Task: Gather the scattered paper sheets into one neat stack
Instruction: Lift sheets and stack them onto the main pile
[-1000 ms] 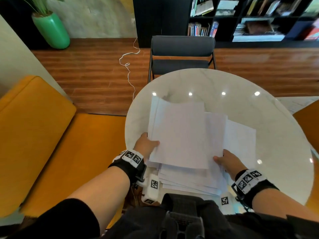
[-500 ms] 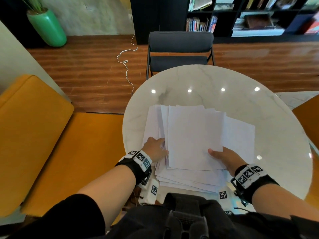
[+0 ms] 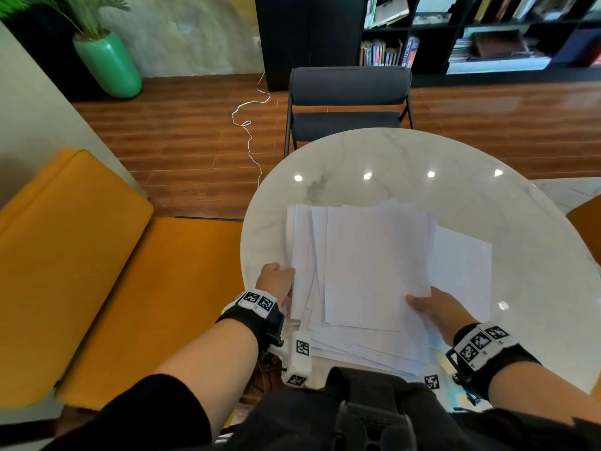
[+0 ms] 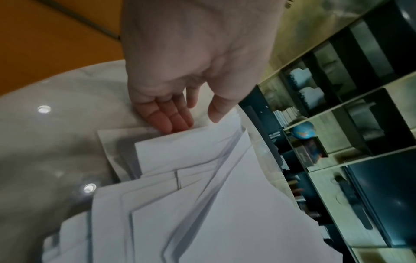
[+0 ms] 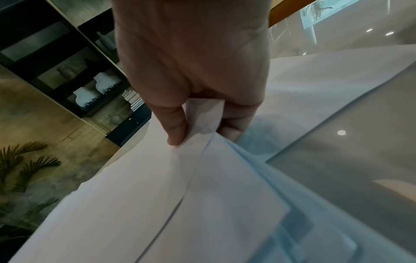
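Note:
A loose pile of white paper sheets (image 3: 374, 265) lies fanned out on the round white marble table (image 3: 422, 157), close to my body. One sheet (image 3: 461, 265) sticks out to the right from under the pile. My left hand (image 3: 276, 281) is at the pile's left edge. In the left wrist view the left hand (image 4: 193, 119) has its fingers behind the sheets' (image 4: 202, 195) edge and its thumb in front. My right hand (image 3: 432, 307) pinches the top sheets' near right corner. In the right wrist view the right hand (image 5: 202, 137) holds the sheets (image 5: 157, 195) between thumb and fingers.
A dark chair (image 3: 348, 99) stands at the table's far side. An orange sofa (image 3: 81, 255) fills the left, and an orange seat's corner (image 3: 585, 219) shows at right. A green vase (image 3: 107, 63), a white cable (image 3: 250, 125) and a bookshelf (image 3: 487, 34) lie beyond.
The lifted top sheets have come down flat onto the pile. My left hand has slid from the top of the pile out to its left edge. The right hand keeps its pinch.

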The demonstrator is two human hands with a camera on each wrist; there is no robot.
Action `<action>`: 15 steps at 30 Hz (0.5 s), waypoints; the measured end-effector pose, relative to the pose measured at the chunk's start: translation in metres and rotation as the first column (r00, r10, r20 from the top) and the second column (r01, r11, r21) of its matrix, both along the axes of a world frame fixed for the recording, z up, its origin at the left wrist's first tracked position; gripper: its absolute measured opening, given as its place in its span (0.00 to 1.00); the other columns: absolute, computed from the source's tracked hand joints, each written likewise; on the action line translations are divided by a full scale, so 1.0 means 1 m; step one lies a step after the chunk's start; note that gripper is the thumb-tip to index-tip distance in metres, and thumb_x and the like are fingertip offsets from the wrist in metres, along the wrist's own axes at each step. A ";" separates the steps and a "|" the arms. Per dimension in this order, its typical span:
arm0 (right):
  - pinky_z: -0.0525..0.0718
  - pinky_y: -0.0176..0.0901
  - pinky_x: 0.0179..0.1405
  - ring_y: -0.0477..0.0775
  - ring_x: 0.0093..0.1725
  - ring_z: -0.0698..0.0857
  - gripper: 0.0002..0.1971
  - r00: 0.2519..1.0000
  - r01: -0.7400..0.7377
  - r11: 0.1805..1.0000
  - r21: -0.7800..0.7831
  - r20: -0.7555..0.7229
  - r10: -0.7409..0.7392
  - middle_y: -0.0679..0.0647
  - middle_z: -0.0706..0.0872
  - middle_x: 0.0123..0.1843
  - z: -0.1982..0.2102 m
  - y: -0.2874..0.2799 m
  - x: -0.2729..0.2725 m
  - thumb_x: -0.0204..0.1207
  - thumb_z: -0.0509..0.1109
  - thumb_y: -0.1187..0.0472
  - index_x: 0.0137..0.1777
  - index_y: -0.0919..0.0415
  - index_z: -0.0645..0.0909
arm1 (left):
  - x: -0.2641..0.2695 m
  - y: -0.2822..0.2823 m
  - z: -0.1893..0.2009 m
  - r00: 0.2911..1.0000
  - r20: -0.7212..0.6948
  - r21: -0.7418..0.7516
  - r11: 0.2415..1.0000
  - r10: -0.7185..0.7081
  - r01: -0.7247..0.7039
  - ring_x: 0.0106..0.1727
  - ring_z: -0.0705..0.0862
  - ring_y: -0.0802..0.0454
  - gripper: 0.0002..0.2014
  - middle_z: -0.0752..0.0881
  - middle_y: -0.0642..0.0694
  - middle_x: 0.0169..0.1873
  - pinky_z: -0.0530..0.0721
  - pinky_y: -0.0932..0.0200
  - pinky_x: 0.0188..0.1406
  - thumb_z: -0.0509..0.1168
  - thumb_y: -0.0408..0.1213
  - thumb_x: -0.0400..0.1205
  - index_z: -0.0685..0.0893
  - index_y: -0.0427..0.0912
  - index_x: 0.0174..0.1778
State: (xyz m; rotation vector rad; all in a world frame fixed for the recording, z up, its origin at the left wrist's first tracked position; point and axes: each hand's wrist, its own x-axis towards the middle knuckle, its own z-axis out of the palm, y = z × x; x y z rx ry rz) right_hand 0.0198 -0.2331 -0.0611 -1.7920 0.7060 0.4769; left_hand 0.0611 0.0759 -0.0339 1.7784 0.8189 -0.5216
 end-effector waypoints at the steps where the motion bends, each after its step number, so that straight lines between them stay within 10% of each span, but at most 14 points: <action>1: 0.78 0.66 0.69 0.68 0.60 0.84 0.20 1.000 -0.003 1.000 0.003 0.001 0.003 0.63 0.87 0.60 0.001 0.000 0.000 0.75 0.73 0.60 0.66 0.65 0.79 | -0.002 -0.001 0.000 1.000 -0.005 -0.007 1.000 -0.017 0.017 0.68 0.82 0.38 0.31 0.80 0.38 0.71 0.82 0.48 0.65 0.62 0.40 0.80 0.64 0.47 0.81; 9: 0.77 0.63 0.70 0.67 0.61 0.84 0.21 1.000 0.001 1.000 0.009 0.001 -0.001 0.62 0.86 0.61 0.004 -0.002 -0.005 0.76 0.73 0.59 0.67 0.66 0.78 | 0.003 -0.018 0.001 0.955 -0.070 0.038 0.956 -0.289 0.292 0.78 0.70 0.40 0.36 0.66 0.39 0.81 0.72 0.51 0.75 0.62 0.54 0.81 0.61 0.41 0.83; 15: 0.77 0.56 0.65 0.67 0.62 0.83 0.20 1.000 0.002 1.000 0.029 -0.001 -0.002 0.62 0.86 0.61 0.008 -0.001 -0.007 0.77 0.72 0.61 0.68 0.66 0.77 | 0.008 -0.029 0.005 0.981 0.059 0.154 0.972 -0.186 0.175 0.64 0.80 0.42 0.29 0.73 0.42 0.72 0.81 0.48 0.67 0.68 0.54 0.73 0.77 0.49 0.71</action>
